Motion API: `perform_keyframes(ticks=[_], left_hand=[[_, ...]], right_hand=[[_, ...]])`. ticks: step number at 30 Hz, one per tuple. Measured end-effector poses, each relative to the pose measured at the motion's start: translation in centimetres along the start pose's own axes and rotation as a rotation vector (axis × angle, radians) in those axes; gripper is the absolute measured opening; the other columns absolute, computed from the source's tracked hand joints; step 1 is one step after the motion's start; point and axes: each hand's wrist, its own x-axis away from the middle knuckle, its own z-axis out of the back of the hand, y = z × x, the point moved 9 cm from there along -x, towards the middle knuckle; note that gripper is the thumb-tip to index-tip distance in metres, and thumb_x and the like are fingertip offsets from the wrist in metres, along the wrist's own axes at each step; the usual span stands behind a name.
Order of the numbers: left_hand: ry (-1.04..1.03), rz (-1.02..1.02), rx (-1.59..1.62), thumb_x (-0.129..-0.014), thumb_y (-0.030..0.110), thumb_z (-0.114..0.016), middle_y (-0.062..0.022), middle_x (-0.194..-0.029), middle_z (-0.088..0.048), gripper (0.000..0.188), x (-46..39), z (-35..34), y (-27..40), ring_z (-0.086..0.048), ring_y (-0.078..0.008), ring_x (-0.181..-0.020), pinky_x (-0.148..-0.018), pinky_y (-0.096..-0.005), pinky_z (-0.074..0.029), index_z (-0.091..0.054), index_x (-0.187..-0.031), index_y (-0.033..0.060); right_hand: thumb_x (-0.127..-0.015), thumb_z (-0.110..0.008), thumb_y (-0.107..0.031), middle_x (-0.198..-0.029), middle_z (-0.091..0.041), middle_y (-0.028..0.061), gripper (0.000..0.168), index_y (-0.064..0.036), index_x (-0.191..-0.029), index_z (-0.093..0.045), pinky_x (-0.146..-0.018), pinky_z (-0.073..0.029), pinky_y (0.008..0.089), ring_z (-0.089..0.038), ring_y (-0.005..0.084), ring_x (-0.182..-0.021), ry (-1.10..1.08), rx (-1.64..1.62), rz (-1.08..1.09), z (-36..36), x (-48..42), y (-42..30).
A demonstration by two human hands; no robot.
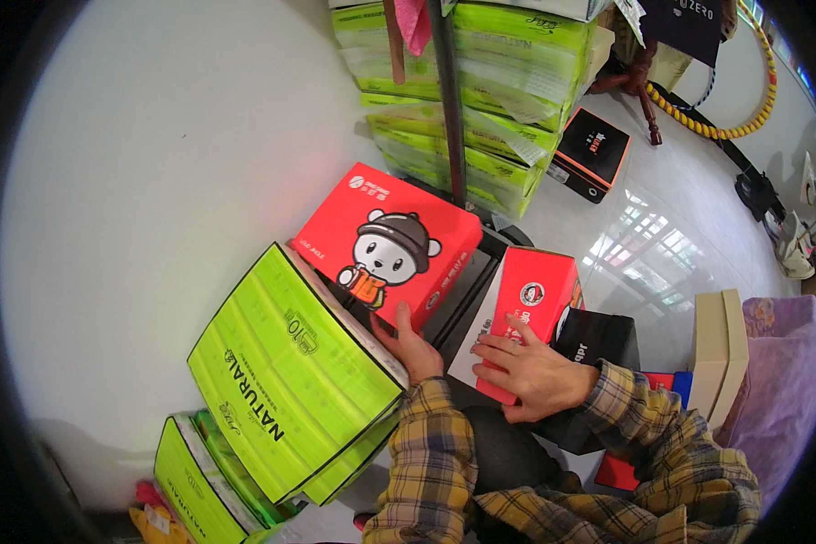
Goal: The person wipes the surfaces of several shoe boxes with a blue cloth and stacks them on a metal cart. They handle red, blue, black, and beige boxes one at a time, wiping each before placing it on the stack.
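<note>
My left hand grips the near corner of a red cardboard box printed with a cartoon bear in a cap. Its thumb lies on the printed face, while the other fingers are partly hidden beneath. To the right, my right hand lies across a narrow red carton, fingers spread and tips bent over its left edge. A white box shows beside that carton, under my fingertips. Against my left forearm stands a large green tissue pack. A black box sits just beyond my right hand.
Stacked green tissue packs rise behind a dark metal post. A black-and-orange box rests on the tiled floor. Beige boxes and a purple cloth stand at right. The white wall borders the left.
</note>
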Motion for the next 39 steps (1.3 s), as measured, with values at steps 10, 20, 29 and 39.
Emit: perform_keyframes(ticks=[10,20,29,39], left_hand=[[0.008,0.038,-0.097,-0.082,0.022,-0.072,-0.0137,-0.140,-0.039,0.079,0.9,1.9,-1.2,-0.042,-0.0244,-0.124,-0.105,-0.0376,-0.034,-0.027,-0.145,0.0035],[-0.041,-0.009,-0.221,-0.081,0.027,-0.074,-0.0185,-0.138,-0.039,0.083,0.9,3.3,-2.4,-0.042,-0.0263,-0.123,-0.105,-0.0372,-0.034,-0.026,-0.143,-0.0038],[-0.232,0.041,-0.412,-0.086,0.036,-0.070,-0.0204,-0.131,-0.049,0.079,3.9,1.9,-1.3,-0.048,-0.0242,-0.118,-0.100,-0.0332,-0.038,-0.032,-0.137,-0.0120],[-0.793,0.198,-0.305,-0.083,0.023,-0.074,-0.0200,-0.143,-0.032,0.095,12.9,0.4,1.3,-0.040,-0.0246,-0.126,-0.103,-0.0373,-0.037,-0.009,-0.148,-0.0018]], right_hand=[[-0.065,-0.072,-0.033,-0.132,-0.049,0.0186,0.062,-0.002,-0.118,-0.058,-0.110,-0.018,0.0616,-0.041,0.0331,-0.130,-0.001,-0.032,-0.006,0.0,-0.3,0.1],[-0.063,-0.073,-0.033,-0.130,-0.050,0.0180,0.065,-0.001,-0.118,-0.058,-0.110,-0.018,0.0614,-0.042,0.0326,-0.128,-0.022,-0.016,-0.003,0.1,-1.2,0.2],[-0.066,-0.071,-0.035,-0.128,-0.051,0.0190,0.063,-0.001,-0.117,-0.057,-0.108,-0.019,0.0632,-0.043,0.0323,-0.127,-0.013,0.030,0.022,0.4,-1.2,-0.1],[-0.066,-0.074,-0.034,-0.132,-0.048,0.0205,0.067,0.000,-0.120,-0.055,-0.109,-0.021,0.0569,-0.041,0.0345,-0.130,0.086,-0.068,0.057,0.7,-0.5,0.1]])
